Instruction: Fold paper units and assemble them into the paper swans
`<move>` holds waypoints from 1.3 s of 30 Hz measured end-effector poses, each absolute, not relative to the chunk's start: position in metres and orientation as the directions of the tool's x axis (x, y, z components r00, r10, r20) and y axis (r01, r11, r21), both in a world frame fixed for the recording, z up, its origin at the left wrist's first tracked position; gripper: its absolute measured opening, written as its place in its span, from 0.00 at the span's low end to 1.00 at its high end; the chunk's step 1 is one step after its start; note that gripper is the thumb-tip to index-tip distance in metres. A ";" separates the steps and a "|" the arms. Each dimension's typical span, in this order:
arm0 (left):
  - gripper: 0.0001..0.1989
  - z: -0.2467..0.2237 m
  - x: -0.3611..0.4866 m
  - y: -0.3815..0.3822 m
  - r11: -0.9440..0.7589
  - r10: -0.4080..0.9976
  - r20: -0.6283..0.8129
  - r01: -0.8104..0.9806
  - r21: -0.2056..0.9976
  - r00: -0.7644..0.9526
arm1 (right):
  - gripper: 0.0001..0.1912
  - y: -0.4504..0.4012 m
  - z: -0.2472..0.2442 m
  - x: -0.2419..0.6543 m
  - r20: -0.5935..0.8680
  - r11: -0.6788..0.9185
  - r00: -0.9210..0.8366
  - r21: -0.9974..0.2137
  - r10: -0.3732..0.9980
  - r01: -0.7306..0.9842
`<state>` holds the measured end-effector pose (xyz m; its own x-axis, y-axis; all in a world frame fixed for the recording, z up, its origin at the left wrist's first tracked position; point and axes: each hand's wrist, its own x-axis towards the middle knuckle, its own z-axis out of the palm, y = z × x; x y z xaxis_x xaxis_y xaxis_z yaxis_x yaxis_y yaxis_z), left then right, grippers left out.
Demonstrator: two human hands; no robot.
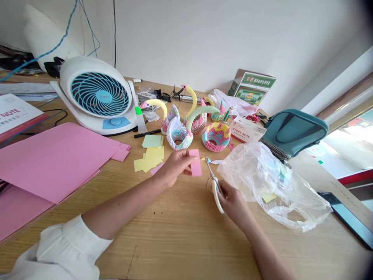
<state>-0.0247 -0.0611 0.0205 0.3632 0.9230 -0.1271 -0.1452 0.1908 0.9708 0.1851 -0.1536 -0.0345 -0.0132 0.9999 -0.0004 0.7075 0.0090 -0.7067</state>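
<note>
**Pink paper strip [195, 163] pinched, scissors [216, 186] just beside it**

Left hand [175, 167] narrow, thumb and fingers holding the strip above the wooden desk [175, 241]. Right hand [231, 202] closed round the white scissor handles, blades aimed toward 11 o'clock, tips near the strip's right edge, no contact seen. From the hands: origami swans [178, 130] at 12 o'clock; sticky note box [247, 130] at 2; crumpled plastic bag [271, 186] at 3; loose yellow notes [148, 161] close in at 9, large pink card sheets [55, 163] farther out; white-and-blue desk fan [99, 93] at 10.
</note>
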 end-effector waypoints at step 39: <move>0.17 -0.050 -0.055 -0.073 0.070 0.921 -0.006 -0.151 0.986 0.389 | 0.06 -0.145 0.002 0.156 -0.099 -0.021 -0.016 -0.365 0.995 0.931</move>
